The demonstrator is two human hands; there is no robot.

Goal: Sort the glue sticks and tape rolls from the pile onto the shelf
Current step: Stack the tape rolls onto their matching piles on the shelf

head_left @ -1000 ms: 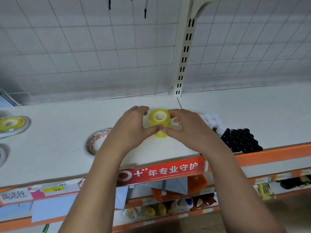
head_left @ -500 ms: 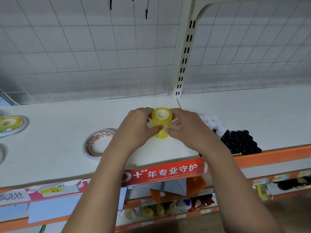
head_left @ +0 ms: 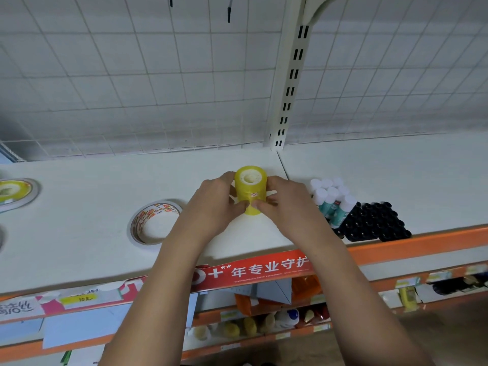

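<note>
Both forearms reach forward from the lower edge of the view and meet over the middle of the white flat shelf [head_left: 79, 233]; the left hand [head_left: 211, 207] and the right hand [head_left: 285, 204] face each other, backs upward, wrists nearly level. The fingers [head_left: 224, 180] of the left hand curl round the left side of a tall yellow translucent stack of small tape rolls [head_left: 250, 191]; the right hand's fingers curl round its right side; the two thumbs meet on the near face, low down, so both hands grip it. The stack stands upright with its pale hollow core facing up and a small red-and-white label on its near side; whether its base touches the shelf cannot be told. It sits near the front half of the shelf, just left of the seam below the cream slotted upright post [head_left: 290, 75]. To its left lies a wide white tape roll with red and orange print [head_left: 155, 223], flat and apart from the hands; at the far left edge lies a flat yellow-green tape roll [head_left: 13, 192]. Just right of the right hand stand white-capped glue sticks [head_left: 330, 196], touching a block of black-capped sticks [head_left: 375, 223] at the shelf's front edge.
</note>
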